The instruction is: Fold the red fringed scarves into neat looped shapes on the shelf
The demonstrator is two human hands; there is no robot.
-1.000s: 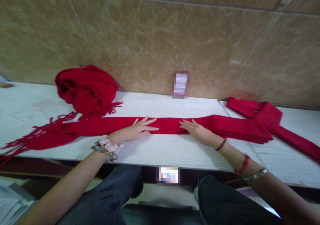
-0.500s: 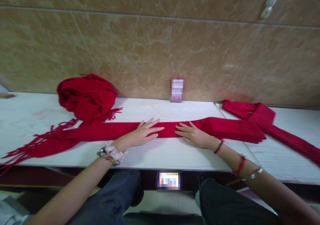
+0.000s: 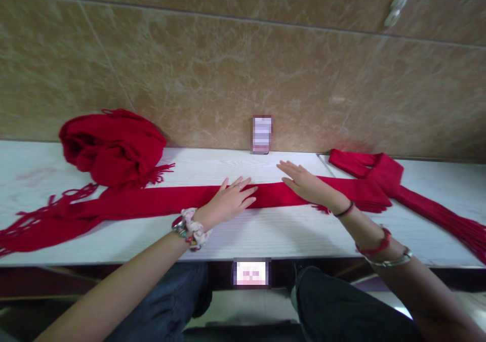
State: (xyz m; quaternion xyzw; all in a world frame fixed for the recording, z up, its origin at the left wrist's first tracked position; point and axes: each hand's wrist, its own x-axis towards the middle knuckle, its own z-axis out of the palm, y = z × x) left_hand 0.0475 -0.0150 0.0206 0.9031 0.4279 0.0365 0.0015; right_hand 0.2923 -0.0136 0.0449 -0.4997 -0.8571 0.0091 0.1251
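Note:
A red fringed scarf [image 3: 152, 200] lies stretched in a long folded strip across the white table. My left hand [image 3: 230, 200] rests on the middle of it, palm down with the fingers spread. Over the strip's right part is my right hand [image 3: 301, 181], fingers stretched out towards the wall and holding nothing; whether its palm touches the cloth I cannot tell. At the left end the scarf's fringe fans out loosely. Behind that end sits a bunched red scarf [image 3: 110, 147]. To the right, another red scarf [image 3: 391, 172] is looped over itself, its tail reaching the right edge.
A blurred upright card or phone [image 3: 261, 134] leans against the brown tiled wall [image 3: 212, 69]. A clear fitting [image 3: 397, 9] is on the wall. Below the front edge of the white table [image 3: 243, 241] are my legs and a blurred bright screen [image 3: 250, 272].
My right hand has moved off the middle of the strip, up and to the right. My left hand has shifted slightly right along the scarf. The view has turned a little.

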